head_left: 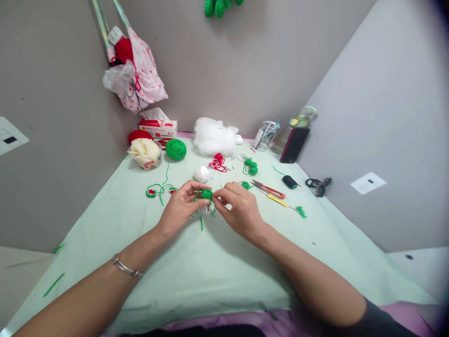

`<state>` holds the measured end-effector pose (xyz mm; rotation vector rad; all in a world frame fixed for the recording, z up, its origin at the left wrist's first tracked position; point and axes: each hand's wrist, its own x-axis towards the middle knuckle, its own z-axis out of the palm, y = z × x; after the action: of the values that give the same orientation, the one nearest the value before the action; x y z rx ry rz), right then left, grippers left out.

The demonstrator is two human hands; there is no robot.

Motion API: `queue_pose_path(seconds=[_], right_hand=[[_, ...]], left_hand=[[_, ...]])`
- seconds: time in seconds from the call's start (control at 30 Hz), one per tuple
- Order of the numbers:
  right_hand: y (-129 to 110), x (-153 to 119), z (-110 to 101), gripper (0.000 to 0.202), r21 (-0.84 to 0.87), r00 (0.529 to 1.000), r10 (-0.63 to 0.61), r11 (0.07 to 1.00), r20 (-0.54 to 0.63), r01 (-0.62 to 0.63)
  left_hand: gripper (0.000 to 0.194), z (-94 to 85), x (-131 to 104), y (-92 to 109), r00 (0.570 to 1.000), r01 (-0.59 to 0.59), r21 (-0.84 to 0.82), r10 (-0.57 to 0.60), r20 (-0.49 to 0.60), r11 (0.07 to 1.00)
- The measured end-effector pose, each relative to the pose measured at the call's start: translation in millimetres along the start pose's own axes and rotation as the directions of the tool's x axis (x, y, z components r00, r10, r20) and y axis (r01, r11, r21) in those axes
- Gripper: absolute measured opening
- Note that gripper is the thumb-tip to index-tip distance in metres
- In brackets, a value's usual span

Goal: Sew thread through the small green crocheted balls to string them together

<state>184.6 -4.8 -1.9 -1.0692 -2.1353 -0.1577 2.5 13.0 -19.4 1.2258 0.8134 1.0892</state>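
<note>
Above the table [210, 276], the green piece [206, 193] looks already worked into shape but unfinished, its loose ends [212, 211] untrimmed, while the left hand's [180, 206] fingers grip it and the right hand's [240, 208] fingertips pinch its edge.

And now grey walls [217, 70] right behind the mint-green table [210, 267], one white wall plate [13, 135] left of it, a second plate [368, 183] right!

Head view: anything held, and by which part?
Small green yarn piece, pinched at its left side by the left hand. The right hand is at its right edge; what it pinches, if anything, can't be told.
</note>
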Motion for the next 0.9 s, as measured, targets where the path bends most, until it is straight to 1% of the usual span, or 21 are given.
queue_pose_path(seconds=[0.1,0.13,0.2,0.23,0.3,0.37,0.43,0.5,0.53,0.63,0.7,0.8,0.9], right_hand=[[-4,2,-3,0.020,0.055,1.000,-0.004,0.998,-0.021,0.005],[-4,3,-4,0.020,0.087,1.000,0.025,0.996,-0.017,-0.024],[-2,5,-8,0.021,0.170,0.992,0.128,0.977,0.023,-0.130],[-1,5,-10,0.022,0.214,0.981,0.185,0.957,0.063,-0.194],[0,7,-11,0.021,0.284,0.943,0.278,0.903,0.182,-0.321],[0,7,-9,0.016,0.321,0.899,0.317,0.854,0.302,-0.409],[-2,7,-7,0.010,0.361,0.865,0.329,0.808,0.378,-0.465],[-4,7,-6,0.012,0.444,0.848,0.347,0.735,0.401,-0.512],[-5,8,-6,0.015,0.500,0.838,0.365,0.679,0.406,-0.538],[-5,10,-11,0.017,0.655,0.801,0.416,0.466,0.431,-0.595],[-4,11,-15,0.017,0.720,0.788,0.425,0.353,0.444,-0.597],[-4,11,-19,0.019,0.773,0.796,0.409,0.271,0.447,-0.574],[-2,11,-19,0.020,0.798,0.801,0.397,0.228,0.448,-0.559]], left_hand=[[0.029,0.3,0,2,1.000,0.012,-0.041,-0.011,0.005,0.999],[0.029,0.4,0,3,1.000,0.015,-0.067,-0.015,0.001,0.998],[0.030,0.5,0,6,1.000,0.029,-0.127,-0.030,-0.004,0.991],[0.030,0.4,0,7,0.999,0.040,-0.156,-0.041,-0.004,0.987],[0.030,-0.2,-1,10,0.998,0.062,-0.192,-0.063,-0.004,0.979],[0.031,-1.2,-1,11,0.997,0.073,-0.192,-0.076,-0.007,0.979],[0.030,-2.1,-1,11,0.997,0.073,-0.182,-0.076,-0.007,0.981],[0.031,-2.7,-1,11,0.997,0.070,-0.186,-0.072,-0.003,0.980],[0.031,-2.8,0,10,0.997,0.069,-0.195,-0.071,-0.003,0.978],[0.033,-3.1,2,9,0.997,0.068,-0.204,-0.071,-0.007,0.977],[0.033,-3.7,2,8,0.998,0.060,-0.171,-0.062,-0.010,0.984],[0.033,-4.7,3,5,0.998,0.055,-0.112,-0.055,0.009,0.992],[0.035,-4.7,2,3,0.994,0.086,-0.133,-0.076,0.079,0.987]])
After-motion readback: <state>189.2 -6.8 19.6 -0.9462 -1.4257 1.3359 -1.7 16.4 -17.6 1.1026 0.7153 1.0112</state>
